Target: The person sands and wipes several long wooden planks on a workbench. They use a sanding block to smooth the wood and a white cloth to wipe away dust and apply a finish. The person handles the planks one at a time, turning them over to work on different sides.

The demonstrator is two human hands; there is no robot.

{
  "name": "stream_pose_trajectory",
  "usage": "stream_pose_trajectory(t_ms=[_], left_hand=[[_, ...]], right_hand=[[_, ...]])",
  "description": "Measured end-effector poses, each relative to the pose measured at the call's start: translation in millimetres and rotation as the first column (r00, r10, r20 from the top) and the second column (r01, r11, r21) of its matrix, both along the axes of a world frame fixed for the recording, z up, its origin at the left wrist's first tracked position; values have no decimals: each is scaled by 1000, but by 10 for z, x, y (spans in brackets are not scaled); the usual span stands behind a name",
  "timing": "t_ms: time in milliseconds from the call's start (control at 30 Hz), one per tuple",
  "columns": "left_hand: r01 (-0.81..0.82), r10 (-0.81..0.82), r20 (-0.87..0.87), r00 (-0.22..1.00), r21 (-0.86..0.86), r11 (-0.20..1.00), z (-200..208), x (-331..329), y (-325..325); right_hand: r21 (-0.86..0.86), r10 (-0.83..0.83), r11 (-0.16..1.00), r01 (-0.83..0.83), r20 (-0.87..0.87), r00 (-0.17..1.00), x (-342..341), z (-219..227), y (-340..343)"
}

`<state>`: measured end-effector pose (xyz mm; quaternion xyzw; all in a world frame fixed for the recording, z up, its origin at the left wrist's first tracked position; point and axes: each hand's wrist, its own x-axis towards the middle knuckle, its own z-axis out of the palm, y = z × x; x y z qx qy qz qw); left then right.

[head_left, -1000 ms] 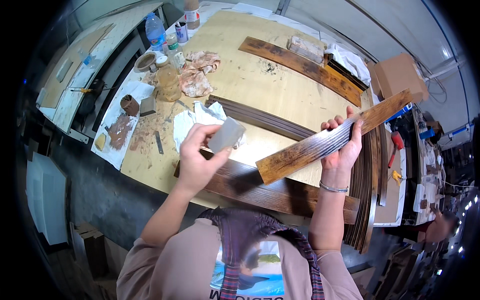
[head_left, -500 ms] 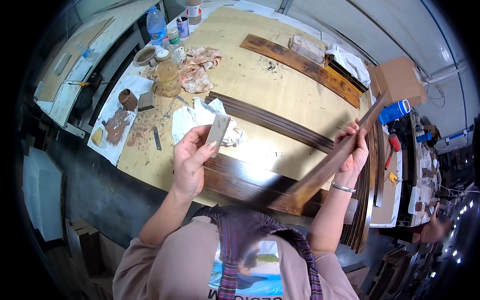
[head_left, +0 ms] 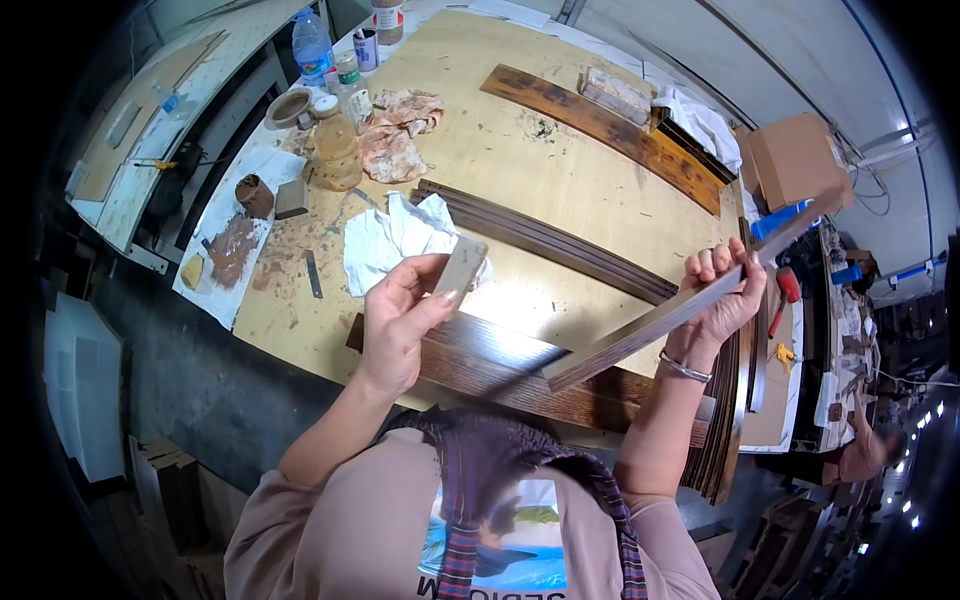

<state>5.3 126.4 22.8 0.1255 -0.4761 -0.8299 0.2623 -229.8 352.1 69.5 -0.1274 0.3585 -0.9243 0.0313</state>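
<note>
My left hand (head_left: 400, 325) grips a thin grey block, which looks like a sanding block (head_left: 463, 268), between thumb and fingers. In my right hand (head_left: 722, 295) is a long brown wood strip (head_left: 640, 338), held up at a slant; its near end hangs over the boards below, and its far end points to the upper right. The sanding block and the strip are apart. Beneath them dark brown wood boards (head_left: 490, 352) lie along the table's front edge. A white cloth (head_left: 395, 240) lies crumpled behind my left hand.
Grooved dark strips (head_left: 545, 240) lie mid-table, with a stained board (head_left: 600, 130) farther back. At left stand a jar (head_left: 335, 150), a brown cup (head_left: 256, 197) and a water bottle (head_left: 312, 50), near stained rags (head_left: 395, 145). A red mallet (head_left: 787, 285) lies at right.
The wood strip has turned in my right hand, showing a different, greyer face, and shifted to the right. My left hand with the sanding block has moved slightly right.
</note>
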Motion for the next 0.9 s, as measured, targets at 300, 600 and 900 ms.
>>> stream_pose_trajectory(t_ms=[300,600,900], left_hand=[[80,-78,16,997,-132,988,-4,38,44],[76,54,156,986,-722,688,16,-29,34],[-249,400,133,907,-598,762,-445,400,-670]], right_hand=[[-103,135,988,-116,205,969,81,18,-64],[-254,288,932,-257,92,953,130,-20,-118],[-332,387,879,-343,77,919,144,-79,-160]])
